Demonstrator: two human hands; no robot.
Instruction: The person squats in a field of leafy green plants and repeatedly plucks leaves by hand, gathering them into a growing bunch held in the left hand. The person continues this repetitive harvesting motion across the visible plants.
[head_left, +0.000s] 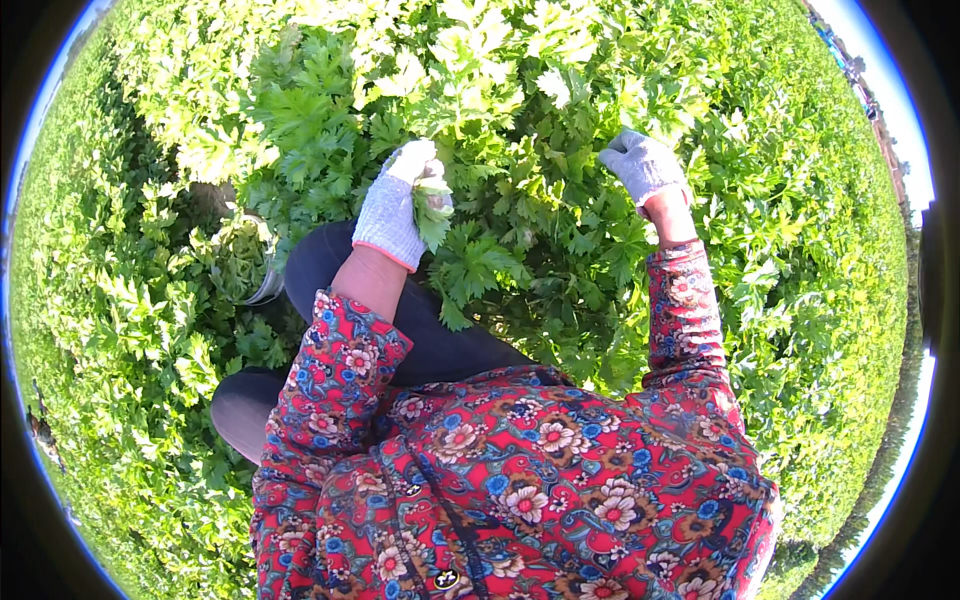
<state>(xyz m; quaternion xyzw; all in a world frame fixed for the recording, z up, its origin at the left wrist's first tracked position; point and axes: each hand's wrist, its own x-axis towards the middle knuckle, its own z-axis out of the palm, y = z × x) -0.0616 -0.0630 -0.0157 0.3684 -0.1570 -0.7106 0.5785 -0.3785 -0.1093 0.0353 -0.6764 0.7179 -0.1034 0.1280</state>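
Observation:
My left hand (401, 199), in a white knitted glove with an orange-red cuff edge, is closed on some green leaves (433, 214) that stick out between its fingers. The plants all around have lobed, toothed leaves like celery (480, 262). My right hand (645, 165), in a like glove, is among the leaf tops at the right, with its fingers curled down. Whether anything is between those fingertips is hidden. Both floral sleeves reach forward over the plants.
At the left, beside my bent knee, a container with a pale rim (268, 277) holds torn or wilted leaves (236, 259). A patch of bare soil (212, 199) shows just above it. Dense leafy plants (795, 225) spread to the field's edges on both sides.

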